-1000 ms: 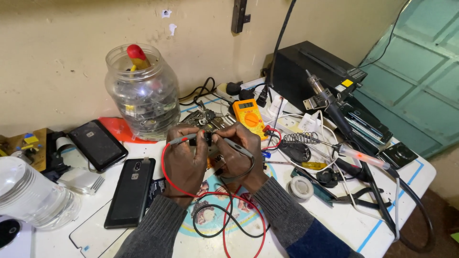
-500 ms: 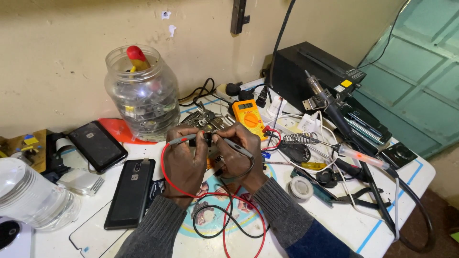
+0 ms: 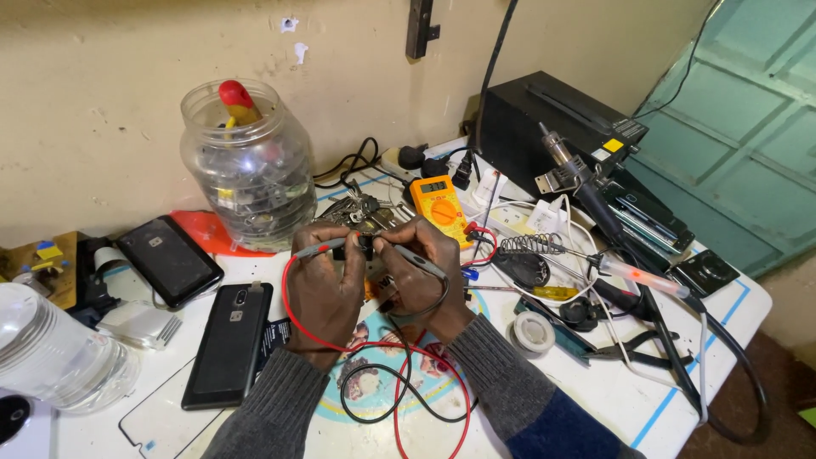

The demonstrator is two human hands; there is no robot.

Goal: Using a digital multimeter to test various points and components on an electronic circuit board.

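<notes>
My left hand [image 3: 325,293] grips a red-tipped test probe [image 3: 319,250] with a red lead [image 3: 374,348] curling below it. My right hand [image 3: 422,274] grips a black probe [image 3: 416,257] with a black lead [image 3: 387,399]. Both probe tips meet on a small dark part [image 3: 365,245] held between my hands above the white table [image 3: 595,399]. An orange multimeter [image 3: 439,206] lies just beyond my right hand. What lies under my palms is hidden.
A clear jar [image 3: 248,174] of small parts stands at the back left. Two black phones [image 3: 229,342] [image 3: 169,259] lie to the left. On the right are a black box [image 3: 552,127], a hot air handle [image 3: 582,191], a solder reel [image 3: 534,331] and pliers [image 3: 646,344].
</notes>
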